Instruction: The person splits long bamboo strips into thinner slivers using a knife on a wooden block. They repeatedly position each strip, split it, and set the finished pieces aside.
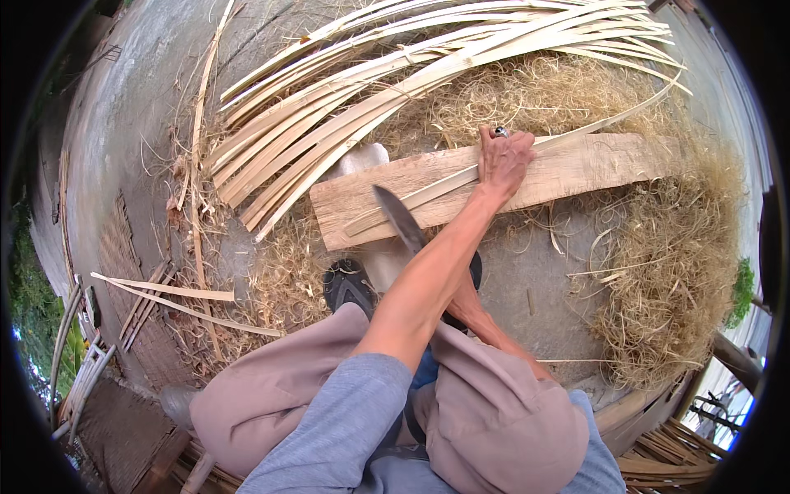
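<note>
My left hand (504, 160), a ring on one finger, presses down with curled fingers on a pale bamboo strip (428, 193). The strip lies lengthwise along a wooden board (601, 163), and its far end bends up to the right beyond it. My arms cross, the left forearm over the right. From behind the left forearm a dark-bladed knife (398, 216) points up and left, its tip over the board near the strip's near end. My right forearm (498, 336) runs toward its handle; the right hand and handle are mostly hidden there.
Beyond the board fans a large bundle of split strips (346, 115). Curly shavings (666, 280) heap at the right, with more behind and left of the board. Two loose strips (185, 296) lie at the left. My knees and a dark sandal (347, 284) are close below the board.
</note>
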`<state>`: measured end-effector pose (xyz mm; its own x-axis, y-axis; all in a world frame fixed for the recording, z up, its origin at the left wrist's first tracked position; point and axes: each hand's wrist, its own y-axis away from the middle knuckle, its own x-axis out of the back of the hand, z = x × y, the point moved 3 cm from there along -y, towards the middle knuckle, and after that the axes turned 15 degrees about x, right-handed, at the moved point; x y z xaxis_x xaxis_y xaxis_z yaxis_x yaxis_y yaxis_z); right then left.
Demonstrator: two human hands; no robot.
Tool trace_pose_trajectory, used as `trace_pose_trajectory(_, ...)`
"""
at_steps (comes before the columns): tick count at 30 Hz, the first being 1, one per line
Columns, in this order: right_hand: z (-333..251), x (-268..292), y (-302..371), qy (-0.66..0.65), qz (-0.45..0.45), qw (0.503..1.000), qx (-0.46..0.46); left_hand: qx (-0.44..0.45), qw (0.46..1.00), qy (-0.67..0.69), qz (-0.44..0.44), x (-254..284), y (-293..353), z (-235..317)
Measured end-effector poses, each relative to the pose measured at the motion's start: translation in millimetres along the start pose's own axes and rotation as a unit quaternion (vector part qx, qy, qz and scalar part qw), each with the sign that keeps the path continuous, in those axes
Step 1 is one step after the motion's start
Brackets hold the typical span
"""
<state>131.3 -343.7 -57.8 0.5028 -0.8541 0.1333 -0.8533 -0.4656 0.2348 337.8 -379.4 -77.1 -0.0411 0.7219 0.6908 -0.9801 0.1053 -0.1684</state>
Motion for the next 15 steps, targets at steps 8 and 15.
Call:
trace_pose_trajectory(8,-34,-20,8,0.070,0.050,0.996,-0.010,0.002,0.999,0.000,-0.039,0,-6,-3)
trace_pose_trajectory(15,51,-2,21,0.069,0.141,0.986,0.050,0.024,0.992,0.114,-0.051,-15,-8,-15)
